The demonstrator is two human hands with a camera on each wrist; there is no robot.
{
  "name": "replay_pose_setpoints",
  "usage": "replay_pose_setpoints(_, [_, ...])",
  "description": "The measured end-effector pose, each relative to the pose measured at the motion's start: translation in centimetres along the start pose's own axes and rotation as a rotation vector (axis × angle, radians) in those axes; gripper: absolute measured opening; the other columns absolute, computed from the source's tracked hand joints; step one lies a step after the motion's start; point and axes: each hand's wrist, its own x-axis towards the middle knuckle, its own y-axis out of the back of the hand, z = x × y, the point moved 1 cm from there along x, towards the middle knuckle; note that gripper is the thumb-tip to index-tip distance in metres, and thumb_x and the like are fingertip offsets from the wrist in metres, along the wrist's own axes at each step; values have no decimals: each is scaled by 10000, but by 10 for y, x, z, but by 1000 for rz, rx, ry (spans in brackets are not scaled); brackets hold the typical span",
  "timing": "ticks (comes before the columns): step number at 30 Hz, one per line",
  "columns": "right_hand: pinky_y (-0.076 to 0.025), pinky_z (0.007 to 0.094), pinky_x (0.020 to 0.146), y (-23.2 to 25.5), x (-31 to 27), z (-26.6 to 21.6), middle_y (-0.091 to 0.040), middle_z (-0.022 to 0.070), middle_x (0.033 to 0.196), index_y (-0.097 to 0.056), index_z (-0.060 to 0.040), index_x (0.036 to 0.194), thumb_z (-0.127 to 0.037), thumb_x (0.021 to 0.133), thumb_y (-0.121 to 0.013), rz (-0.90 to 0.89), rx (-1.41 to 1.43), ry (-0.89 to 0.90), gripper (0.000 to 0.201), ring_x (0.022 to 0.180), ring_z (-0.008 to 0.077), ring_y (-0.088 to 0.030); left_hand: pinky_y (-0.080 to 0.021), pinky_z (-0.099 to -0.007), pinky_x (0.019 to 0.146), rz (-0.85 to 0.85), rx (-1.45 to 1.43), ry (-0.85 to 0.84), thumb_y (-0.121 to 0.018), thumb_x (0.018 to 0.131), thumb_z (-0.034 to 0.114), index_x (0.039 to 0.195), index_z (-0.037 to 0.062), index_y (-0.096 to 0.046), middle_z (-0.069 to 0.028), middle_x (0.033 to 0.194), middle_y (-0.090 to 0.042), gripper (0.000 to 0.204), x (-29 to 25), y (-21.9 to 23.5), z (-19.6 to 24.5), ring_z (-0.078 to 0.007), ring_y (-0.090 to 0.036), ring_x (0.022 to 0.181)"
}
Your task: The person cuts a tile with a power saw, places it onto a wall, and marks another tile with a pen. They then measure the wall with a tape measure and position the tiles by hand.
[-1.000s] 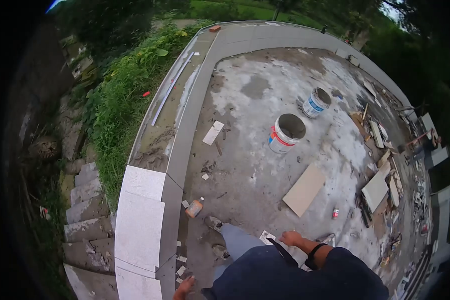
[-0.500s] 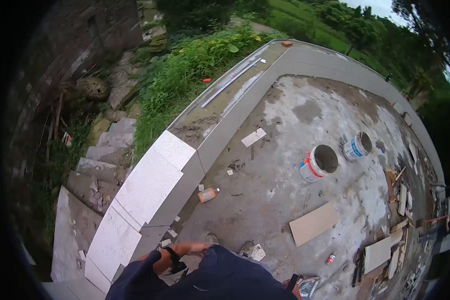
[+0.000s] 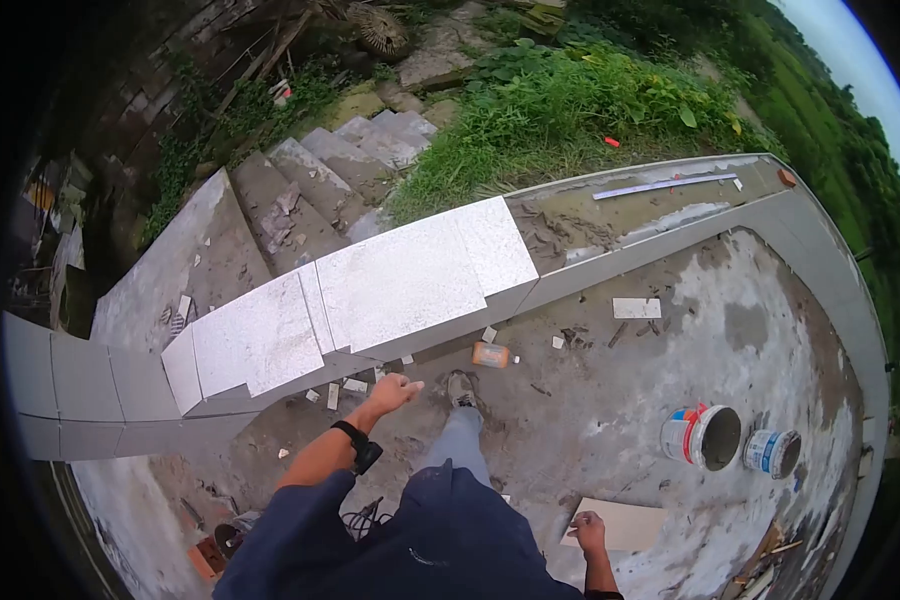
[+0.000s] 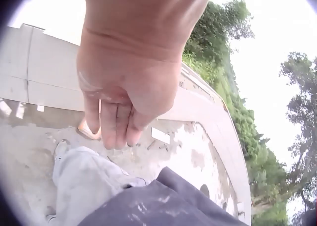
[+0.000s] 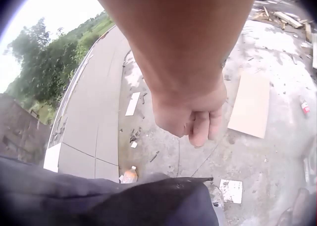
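Observation:
My left hand (image 3: 392, 392) hangs in the air beside the tiled wall top (image 3: 400, 275), holding nothing; in the left wrist view the hand (image 4: 124, 97) has its fingers loosely bent. An orange bottle (image 3: 491, 354) lies on the ground at the wall's foot, beyond that hand. My right hand (image 3: 587, 530) is held over a large beige tile (image 3: 625, 525) on the floor. Its fingers curl loosely in the right wrist view, where the hand (image 5: 190, 114) shows nothing in its grasp and the beige tile (image 5: 251, 104) lies off to its side.
Two buckets (image 3: 701, 436) (image 3: 773, 453) stand on the floor at right. A long strip (image 3: 665, 186) and a brick (image 3: 787, 178) rest on the untiled wall top. Concrete steps (image 3: 310, 170) descend beyond the wall. Cables (image 3: 366, 520) lie by my side, and small tile pieces along the wall's base.
The head view has swung left, bringing more of the tiled wall and steps into sight. My left hand has moved out from my body, and my right hand has come into fuller view.

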Motion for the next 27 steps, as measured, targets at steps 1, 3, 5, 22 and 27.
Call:
replay_pose_setpoints(1, [-601,340,559,-3,26,-49,-647,167,873,-599,58,991,-33,877,-529,-25,-42,30,162,732,230,-679,-519,-395,702,4,-20,30,-596,883,448,788,18,-679,-134,777,-700,449,21,12,-2,-276,-675,698])
replay_pose_setpoints(3, [-592,327,640,-16,82,-131,-650,163,908,-572,76,1088,-89,910,-542,-69,-120,107,244,748,219,-667,-512,-419,728,158,-108,178,-601,883,446,826,27,-674,-154,804,-695,429,41,14,-23,-319,-671,755])
replay_pose_setpoints(5, [-569,320,677,-51,129,-220,-654,151,914,-578,72,1090,-124,905,-560,-111,-61,189,271,754,210,-664,-507,-427,744,284,-96,152,-605,883,443,858,33,-669,-157,834,-696,415,56,16,-29,-328,-670,803])
replay_pose_setpoints(22, [-500,411,932,-306,302,-450,-573,173,1214,-389,34,1405,-253,945,-584,-496,-178,-11,576,1100,287,-588,-238,-537,1152,488,311,31,-776,759,186,1538,80,-195,-262,1549,-221,977,121,38,30,-454,-221,1428])
replay_pose_setpoints(27, [-497,409,933,-312,314,-443,-592,146,1166,-383,34,1400,-257,970,-544,-576,-53,-182,544,1083,274,-594,-214,-536,1164,440,292,141,-776,769,197,1548,113,-180,-257,1570,-160,985,142,14,42,-457,-179,1444])
